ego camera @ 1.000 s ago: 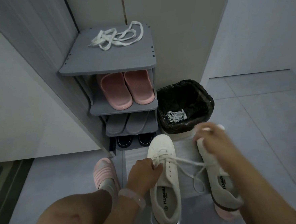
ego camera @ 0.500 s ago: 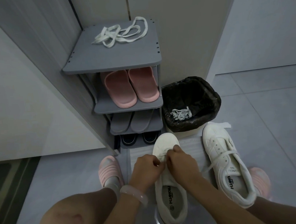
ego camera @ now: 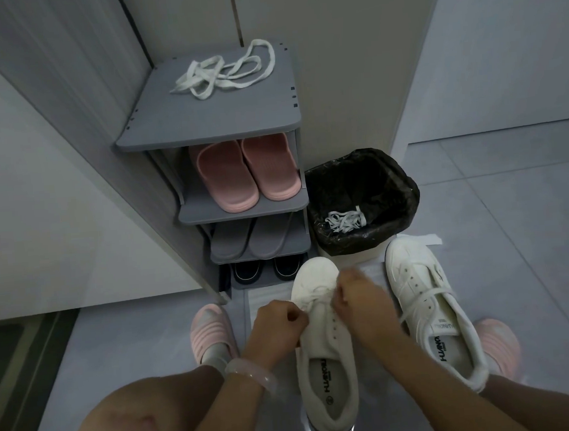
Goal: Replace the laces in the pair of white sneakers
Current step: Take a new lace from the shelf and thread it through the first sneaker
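Both hands work at the left sneaker (ego camera: pixel 325 354), which stands on the floor just in front of the shoe rack (ego camera: pixel 242 204). The left hand (ego camera: pixel 277 327) and right hand (ego camera: pixel 360 306) each pinch its lace (ego camera: pixel 315 295) with curled fingers. The second sneaker (ego camera: pixel 431 309) lies to the right of the rack, near the bin (ego camera: pixel 363 199).

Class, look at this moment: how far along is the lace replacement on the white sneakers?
Done: a bundle of laces lies in the bin, probably old ones. In hand: the left hand and right hand pinch the lace at the front eyelets of the left sneaker. Left: the right sneaker shows mostly bare eyelets, and loose laces wait on the shoe rack.
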